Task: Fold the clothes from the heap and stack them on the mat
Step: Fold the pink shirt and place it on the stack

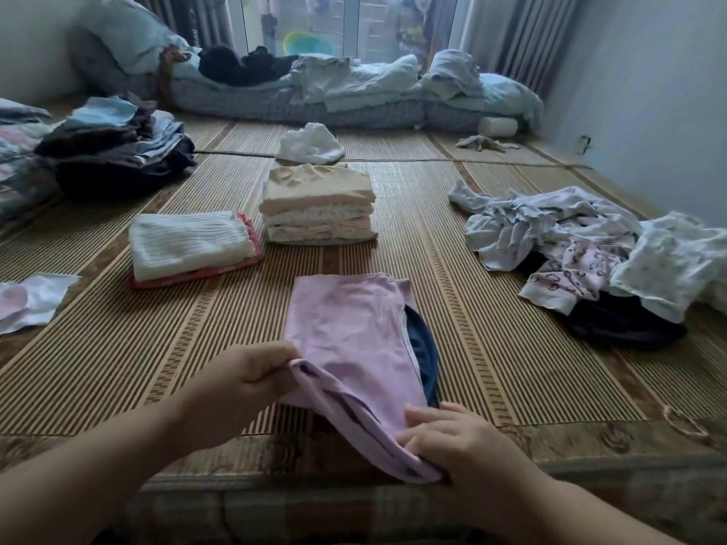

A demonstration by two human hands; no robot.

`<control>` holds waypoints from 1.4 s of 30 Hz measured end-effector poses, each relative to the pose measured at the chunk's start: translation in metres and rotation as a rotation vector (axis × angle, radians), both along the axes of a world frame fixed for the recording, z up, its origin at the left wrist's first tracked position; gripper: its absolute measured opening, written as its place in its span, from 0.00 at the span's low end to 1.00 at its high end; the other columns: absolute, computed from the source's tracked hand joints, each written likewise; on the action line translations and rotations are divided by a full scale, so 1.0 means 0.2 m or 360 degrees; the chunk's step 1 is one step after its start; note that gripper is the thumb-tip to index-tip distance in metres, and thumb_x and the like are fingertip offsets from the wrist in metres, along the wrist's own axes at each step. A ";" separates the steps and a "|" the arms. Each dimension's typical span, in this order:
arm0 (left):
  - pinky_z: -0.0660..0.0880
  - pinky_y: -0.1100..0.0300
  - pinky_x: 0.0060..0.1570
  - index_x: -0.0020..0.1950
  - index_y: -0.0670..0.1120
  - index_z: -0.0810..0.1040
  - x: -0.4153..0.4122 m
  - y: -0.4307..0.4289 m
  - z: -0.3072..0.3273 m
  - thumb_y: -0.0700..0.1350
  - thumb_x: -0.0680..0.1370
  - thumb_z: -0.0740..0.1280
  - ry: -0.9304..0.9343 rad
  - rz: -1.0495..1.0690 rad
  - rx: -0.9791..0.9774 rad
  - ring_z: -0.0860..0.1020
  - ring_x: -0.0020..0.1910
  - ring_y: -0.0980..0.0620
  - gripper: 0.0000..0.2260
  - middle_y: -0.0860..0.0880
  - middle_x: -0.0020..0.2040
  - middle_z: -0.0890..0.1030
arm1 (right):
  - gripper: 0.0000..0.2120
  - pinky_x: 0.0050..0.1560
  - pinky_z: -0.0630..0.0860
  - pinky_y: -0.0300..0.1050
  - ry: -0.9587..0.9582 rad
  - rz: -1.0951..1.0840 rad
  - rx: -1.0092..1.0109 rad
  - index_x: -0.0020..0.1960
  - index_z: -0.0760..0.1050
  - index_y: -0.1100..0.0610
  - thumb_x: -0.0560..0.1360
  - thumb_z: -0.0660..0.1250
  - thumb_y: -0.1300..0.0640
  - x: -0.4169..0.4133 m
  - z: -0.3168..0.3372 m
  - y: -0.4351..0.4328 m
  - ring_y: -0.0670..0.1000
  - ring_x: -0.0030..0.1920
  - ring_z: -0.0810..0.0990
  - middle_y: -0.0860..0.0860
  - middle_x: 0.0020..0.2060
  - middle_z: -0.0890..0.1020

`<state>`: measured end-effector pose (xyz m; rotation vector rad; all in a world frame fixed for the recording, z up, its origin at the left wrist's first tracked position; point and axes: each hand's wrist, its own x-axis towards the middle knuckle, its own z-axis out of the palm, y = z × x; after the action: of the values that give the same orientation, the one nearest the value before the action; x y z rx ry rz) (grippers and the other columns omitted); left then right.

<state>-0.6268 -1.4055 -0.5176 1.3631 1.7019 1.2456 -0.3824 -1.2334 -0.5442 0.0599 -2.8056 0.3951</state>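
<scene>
- Left hand [251, 377], lower centre of the frame, is pinching the near left corner of the pink garment [346, 332], fingers curled round the fabric.
- Right hand [452, 442], lower right of centre, is gripping the near right edge of the same garment, fingers bent over a bunched fold.
- Pink garment is lying mid-frame on the woven mat [491, 328]; its far part is lying flat and its near edge is being held up off the mat between both hands.
- Dark blue piece [427, 348] is showing from under the pink garment's right edge.
- Unfolded heap [590, 249] is sitting at the right of the frame, well apart from the hands.
- Beige folded stack [320, 206] is sitting in the centre, beyond the pink garment.
- White ribbed stack [189, 245] is sitting just left of the beige one.
- Crumpled white piece [310, 145] is lying behind the beige stack.
- Dark folded pile [114, 147] is sitting at upper left.
- Bedding [354, 88] is running along the top of the frame.
</scene>
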 end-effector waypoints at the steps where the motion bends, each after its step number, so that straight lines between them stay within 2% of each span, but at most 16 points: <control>1: 0.71 0.59 0.36 0.39 0.45 0.80 -0.01 0.01 0.00 0.44 0.76 0.68 -0.0068 0.0006 0.0001 0.74 0.34 0.51 0.06 0.47 0.35 0.79 | 0.02 0.47 0.79 0.43 -0.0058 -0.0035 -0.0207 0.38 0.79 0.52 0.66 0.71 0.55 -0.01 0.03 0.02 0.43 0.45 0.82 0.41 0.38 0.83; 4: 0.73 0.66 0.32 0.44 0.42 0.83 -0.06 0.07 0.04 0.38 0.76 0.65 -0.0395 0.0117 0.0117 0.77 0.34 0.57 0.07 0.49 0.36 0.82 | 0.02 0.29 0.76 0.42 -0.0049 -0.0217 -0.0966 0.37 0.77 0.57 0.65 0.69 0.60 -0.10 0.18 0.12 0.43 0.31 0.77 0.48 0.30 0.79; 7: 0.77 0.61 0.30 0.54 0.44 0.82 -0.18 0.18 0.10 0.48 0.77 0.65 -0.0580 0.0256 0.0185 0.81 0.38 0.52 0.12 0.44 0.44 0.84 | 0.11 0.29 0.76 0.39 0.0175 -0.0464 -0.1542 0.46 0.77 0.55 0.63 0.67 0.58 -0.31 0.32 0.26 0.45 0.31 0.78 0.49 0.32 0.81; 10: 0.74 0.58 0.30 0.51 0.40 0.80 -0.34 0.36 0.07 0.49 0.79 0.64 -0.0459 0.0558 0.0096 0.78 0.37 0.44 0.13 0.40 0.41 0.81 | 0.18 0.35 0.81 0.46 0.0212 -0.0800 -0.1615 0.53 0.76 0.51 0.64 0.66 0.59 -0.59 0.33 0.42 0.50 0.39 0.83 0.50 0.42 0.84; 12: 0.69 0.54 0.33 0.45 0.40 0.78 -0.44 0.51 0.01 0.46 0.82 0.60 -0.0292 0.0778 -0.0042 0.74 0.36 0.44 0.12 0.40 0.38 0.77 | 0.18 0.43 0.81 0.48 0.0170 -0.1049 -0.1456 0.57 0.75 0.51 0.68 0.66 0.61 -0.76 0.28 0.52 0.52 0.47 0.82 0.52 0.50 0.82; 14: 0.70 0.52 0.41 0.45 0.42 0.78 -0.52 0.62 -0.05 0.48 0.82 0.60 0.0041 0.0916 -0.0297 0.77 0.40 0.42 0.13 0.41 0.41 0.79 | 0.21 0.52 0.75 0.45 0.0071 -0.1249 -0.1140 0.65 0.71 0.51 0.73 0.65 0.60 -0.87 0.20 0.59 0.51 0.53 0.78 0.52 0.57 0.79; 17: 0.71 0.55 0.54 0.57 0.45 0.78 -0.57 0.71 -0.10 0.53 0.79 0.62 0.0576 0.1107 -0.0637 0.78 0.55 0.43 0.14 0.44 0.55 0.81 | 0.28 0.51 0.69 0.42 -0.0214 -0.1306 -0.0823 0.73 0.62 0.52 0.75 0.66 0.55 -0.95 0.12 0.62 0.50 0.53 0.75 0.51 0.59 0.77; 20: 0.70 0.50 0.62 0.70 0.50 0.68 -0.50 0.71 -0.15 0.59 0.76 0.61 0.0726 0.1064 -0.0682 0.74 0.62 0.42 0.24 0.43 0.64 0.75 | 0.34 0.59 0.71 0.51 -0.0414 -0.1217 -0.0513 0.75 0.57 0.46 0.73 0.66 0.42 -0.94 0.03 0.59 0.53 0.63 0.73 0.52 0.67 0.71; 22: 0.63 0.46 0.67 0.75 0.54 0.60 -0.42 0.67 -0.22 0.63 0.75 0.57 0.0937 0.0915 -0.0899 0.66 0.68 0.40 0.30 0.42 0.72 0.67 | 0.36 0.68 0.64 0.57 -0.0536 -0.1184 -0.0427 0.76 0.54 0.43 0.72 0.61 0.34 -0.92 -0.02 0.55 0.56 0.71 0.64 0.53 0.74 0.63; 25: 0.48 0.40 0.72 0.77 0.60 0.44 -0.33 0.60 -0.31 0.66 0.76 0.51 0.1057 0.0806 -0.1182 0.50 0.76 0.40 0.32 0.42 0.78 0.51 | 0.39 0.72 0.56 0.60 -0.0716 -0.1235 -0.0320 0.78 0.49 0.45 0.72 0.53 0.29 -0.88 -0.09 0.51 0.59 0.74 0.56 0.53 0.76 0.57; 28: 0.46 0.41 0.72 0.77 0.62 0.44 -0.28 0.56 -0.31 0.64 0.78 0.52 0.1065 0.0830 -0.1152 0.48 0.76 0.40 0.30 0.41 0.78 0.50 | 0.41 0.68 0.60 0.58 -0.0657 -0.1369 -0.0248 0.77 0.51 0.46 0.71 0.52 0.26 -0.84 -0.09 0.47 0.59 0.71 0.60 0.55 0.73 0.62; 31: 0.61 0.47 0.68 0.73 0.64 0.58 -0.26 0.54 -0.25 0.61 0.76 0.60 0.1028 0.0874 -0.1048 0.63 0.68 0.42 0.26 0.43 0.70 0.66 | 0.41 0.48 0.73 0.46 -0.0543 -0.1578 -0.0490 0.71 0.60 0.52 0.67 0.65 0.30 -0.82 -0.03 0.44 0.55 0.54 0.75 0.56 0.57 0.74; 33: 0.69 0.51 0.62 0.69 0.63 0.66 -0.27 0.53 -0.20 0.56 0.73 0.66 0.0899 0.0913 -0.1011 0.70 0.62 0.44 0.25 0.44 0.63 0.72 | 0.34 0.33 0.71 0.38 -0.0639 -0.1618 -0.0851 0.60 0.69 0.56 0.65 0.73 0.36 -0.82 0.03 0.44 0.48 0.41 0.78 0.51 0.44 0.77; 35: 0.72 0.58 0.58 0.70 0.59 0.69 -0.29 0.53 -0.17 0.49 0.70 0.70 0.0580 0.0946 -0.0912 0.75 0.59 0.48 0.28 0.47 0.63 0.76 | 0.24 0.26 0.68 0.36 -0.0751 -0.1564 -0.1064 0.47 0.70 0.56 0.65 0.76 0.41 -0.82 0.07 0.44 0.46 0.34 0.77 0.49 0.36 0.77; 39: 0.73 0.63 0.49 0.68 0.51 0.72 -0.32 0.54 -0.12 0.41 0.69 0.72 0.0145 0.0929 -0.0753 0.77 0.54 0.52 0.28 0.51 0.58 0.78 | 0.19 0.39 0.79 0.44 -0.0610 -0.1422 -0.1357 0.51 0.75 0.58 0.66 0.76 0.50 -0.85 0.10 0.42 0.51 0.40 0.81 0.53 0.41 0.81; 42: 0.76 0.59 0.52 0.63 0.52 0.75 -0.32 0.54 -0.10 0.37 0.72 0.67 0.0006 0.0940 -0.0594 0.78 0.51 0.52 0.21 0.51 0.54 0.79 | 0.32 0.49 0.79 0.48 -0.0335 -0.1332 -0.1458 0.67 0.67 0.58 0.67 0.74 0.54 -0.86 0.12 0.39 0.51 0.47 0.79 0.54 0.53 0.79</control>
<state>-0.6917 -1.2984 -0.5378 0.6613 2.2935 1.1289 -0.5540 -1.1548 -0.5206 -1.3239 -2.2450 1.4046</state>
